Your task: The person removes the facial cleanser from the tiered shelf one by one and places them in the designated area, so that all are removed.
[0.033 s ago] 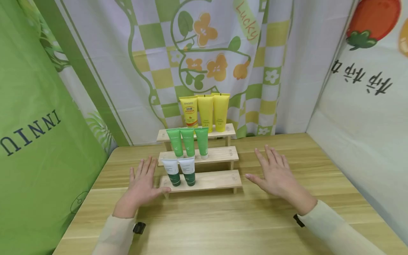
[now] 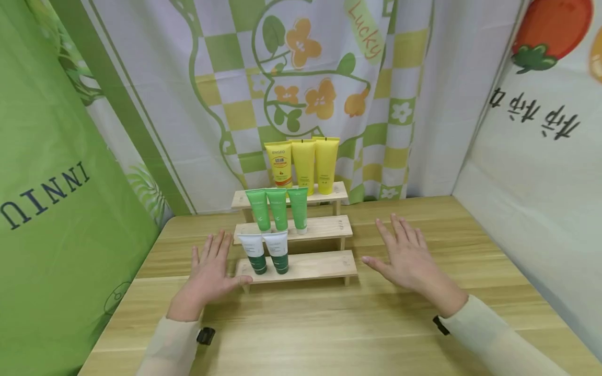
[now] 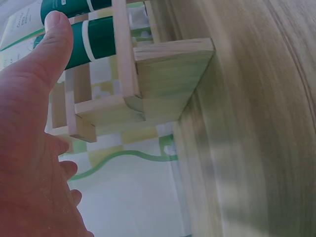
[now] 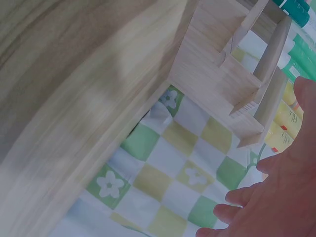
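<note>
A three-tier wooden stand [image 2: 324,265] holds squeeze tubes standing on their caps. On its lowest step are two white and dark green tubes [image 2: 277,253], both toward the left. Three bright green tubes [image 2: 278,210] fill the left and middle of the second step, and three yellow tubes [image 2: 303,166] line the top. My left hand [image 2: 209,277] is spread out by the stand's left end, its thumb near the lowest step's front corner. Off the right end, with a gap, my right hand [image 2: 408,261] has its fingers spread, thumb toward the stand. Neither hand holds anything.
Under the stand lies a wood-grain table [image 2: 301,329]. A patterned curtain [image 2: 324,68] hangs behind it, with a green cloth wall [image 2: 61,219] on the left and a white printed one [image 2: 531,172] on the right. Both sleeved wrists carry a small black strap piece.
</note>
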Demonstrator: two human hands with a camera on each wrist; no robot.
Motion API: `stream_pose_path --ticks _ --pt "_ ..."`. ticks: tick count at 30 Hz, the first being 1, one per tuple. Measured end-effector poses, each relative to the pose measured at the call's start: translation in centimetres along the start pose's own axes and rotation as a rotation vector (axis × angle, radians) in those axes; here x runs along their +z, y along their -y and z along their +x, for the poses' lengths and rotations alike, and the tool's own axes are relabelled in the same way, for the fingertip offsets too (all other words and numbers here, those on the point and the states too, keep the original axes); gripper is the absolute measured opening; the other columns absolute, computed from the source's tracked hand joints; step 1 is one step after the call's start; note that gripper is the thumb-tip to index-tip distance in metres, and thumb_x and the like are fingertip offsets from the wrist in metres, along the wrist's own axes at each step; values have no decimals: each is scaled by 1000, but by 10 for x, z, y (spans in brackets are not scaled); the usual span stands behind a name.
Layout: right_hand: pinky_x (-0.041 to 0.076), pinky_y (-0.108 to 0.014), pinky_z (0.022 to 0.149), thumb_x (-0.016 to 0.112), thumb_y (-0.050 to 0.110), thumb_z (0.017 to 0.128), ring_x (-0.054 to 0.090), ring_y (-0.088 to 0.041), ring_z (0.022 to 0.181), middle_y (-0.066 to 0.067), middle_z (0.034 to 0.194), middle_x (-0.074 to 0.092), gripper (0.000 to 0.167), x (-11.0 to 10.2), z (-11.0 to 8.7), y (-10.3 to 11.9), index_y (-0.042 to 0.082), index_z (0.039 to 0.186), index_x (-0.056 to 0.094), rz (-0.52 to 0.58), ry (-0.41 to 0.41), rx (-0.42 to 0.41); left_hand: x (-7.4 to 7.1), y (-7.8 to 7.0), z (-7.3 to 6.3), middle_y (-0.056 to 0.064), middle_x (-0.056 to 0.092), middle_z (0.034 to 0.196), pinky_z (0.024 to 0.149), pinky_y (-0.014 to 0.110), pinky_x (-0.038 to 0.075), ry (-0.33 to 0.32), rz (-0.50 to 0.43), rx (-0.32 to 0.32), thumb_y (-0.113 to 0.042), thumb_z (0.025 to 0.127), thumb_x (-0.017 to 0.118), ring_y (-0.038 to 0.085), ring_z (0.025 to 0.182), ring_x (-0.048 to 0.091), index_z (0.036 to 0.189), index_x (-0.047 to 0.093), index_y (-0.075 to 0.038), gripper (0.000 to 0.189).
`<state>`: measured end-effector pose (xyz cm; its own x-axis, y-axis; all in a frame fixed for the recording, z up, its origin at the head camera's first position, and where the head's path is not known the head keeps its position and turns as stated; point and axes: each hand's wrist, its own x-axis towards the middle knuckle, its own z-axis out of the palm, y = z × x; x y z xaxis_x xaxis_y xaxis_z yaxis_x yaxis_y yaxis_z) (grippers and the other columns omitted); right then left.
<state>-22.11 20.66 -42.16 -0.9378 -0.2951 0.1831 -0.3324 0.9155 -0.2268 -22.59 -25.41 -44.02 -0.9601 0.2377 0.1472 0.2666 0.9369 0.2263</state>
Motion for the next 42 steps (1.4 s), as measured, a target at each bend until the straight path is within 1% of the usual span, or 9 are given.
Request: stream_pose_path --ticks 12,20,23,26,29,32,34,37,42 --pt "1 -66 110 40 73 91 2 -47 144 -27 160 -1 97 -2 8 3 11 158 8 21 -39 -14 2 6 -1 17 0 163 107 67 -9 -21 -56 -21 -77 74 64 40 147 -7 158 7 -9 122" --pt "7 -69 108 45 69 93 9 -50 142 -26 160 4 94 -12 22 11 13 158 8 63 -117 -26 12 12 -2 23 4 161 106 67 17 -26 -360 -13 -57 79 75 49 143 7 156 11 -6 113" --pt "9 -70 107 46 67 93 11 -50 142 -25 160 5 93 -15 29 14 13 158 7 102 -139 -33 15 13 -2 26 8 159 104 67 22 -32 -449 -29 -52 80 77 52 141 14 156 12 -7 110" --pt "10 -70 106 48 64 94 11 -50 142 -22 161 6 91 -16 38 17 13 158 8 175 -143 -40 17 15 -3 28 13 157 105 65 26 -40 -559 -60 -44 82 79 50 140 20 156 12 -7 106" --pt "12 -70 107 50 61 95 10 -47 143 -19 161 7 88 -16 49 19 15 158 10 297 -133 -44 24 18 -3 26 21 155 106 60 30 -61 -745 -101 -31 84 80 45 140 26 151 17 -4 96" --pt "15 -69 106 54 58 95 10 -44 144 -16 161 11 87 -15 59 21 17 158 12 436 -130 -39 33 22 -3 25 27 152 106 57 32 -93 -937 -109 -17 86 78 43 139 30 138 26 4 76" --pt "17 -68 107 56 56 94 13 -43 143 -17 160 16 86 -14 66 23 16 157 14 520 -144 -32 39 25 -3 25 31 150 105 56 34 -111 -1021 -105 -9 86 76 43 137 32 127 32 7 63" --pt "21 -65 107 60 53 94 21 -40 141 -17 156 25 83 -13 75 27 15 156 19 652 -182 -20 47 26 -4 25 37 147 105 55 35 -104 -1043 -111 -7 86 76 43 135 36 121 40 8 53" --pt "30 -56 106 64 45 94 38 -34 133 -17 142 45 74 -18 97 35 11 151 30 826 -271 12 55 26 -3 21 46 142 104 51 37 -59 -1007 -120 -18 84 80 38 136 39 128 48 3 58"
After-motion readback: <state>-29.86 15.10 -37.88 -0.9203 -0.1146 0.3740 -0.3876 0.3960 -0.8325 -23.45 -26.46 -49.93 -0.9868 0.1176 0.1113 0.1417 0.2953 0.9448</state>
